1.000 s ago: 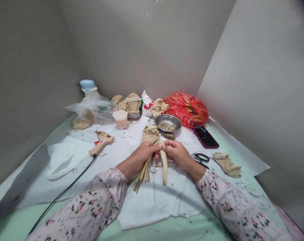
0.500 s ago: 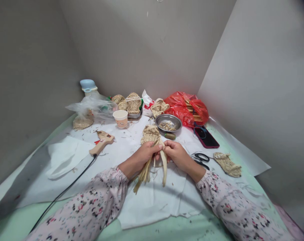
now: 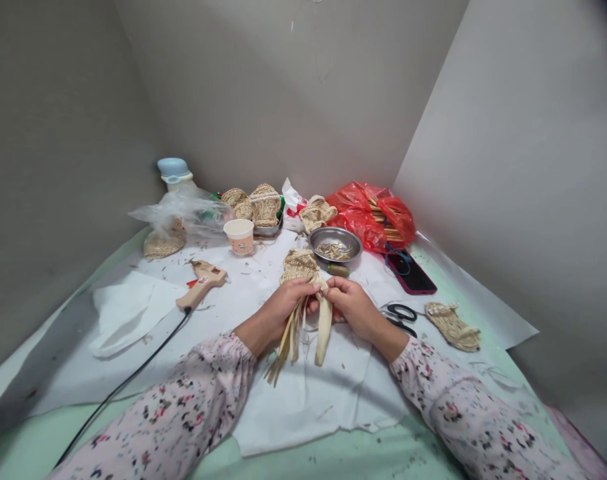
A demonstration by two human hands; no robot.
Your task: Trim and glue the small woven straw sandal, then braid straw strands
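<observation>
A woven straw piece [image 3: 298, 264] lies just beyond my fingers, with long loose straw strands [image 3: 286, 343] hanging from it toward me. My left hand [image 3: 289, 305] is closed on the strands at its near edge. Close beside it, my right hand [image 3: 351, 303] pinches a wide, pale straw strip [image 3: 324, 330] that hangs down between my hands. Both sets of fingertips are close together at the edge of the weave; the exact grip there is partly hidden.
A glue gun [image 3: 202, 285] with a black cord lies left. Behind stand a paper cup [image 3: 239, 237] and a metal bowl [image 3: 335, 245] of straw bits. Scissors [image 3: 402, 313], a phone [image 3: 413, 272] and another woven piece [image 3: 453, 327] lie right. A red bag [image 3: 358, 213] sits behind.
The wide straw strip has turned its broad face more toward me, and its lower end has swung slightly left. My hands stay at nearly the same place.
</observation>
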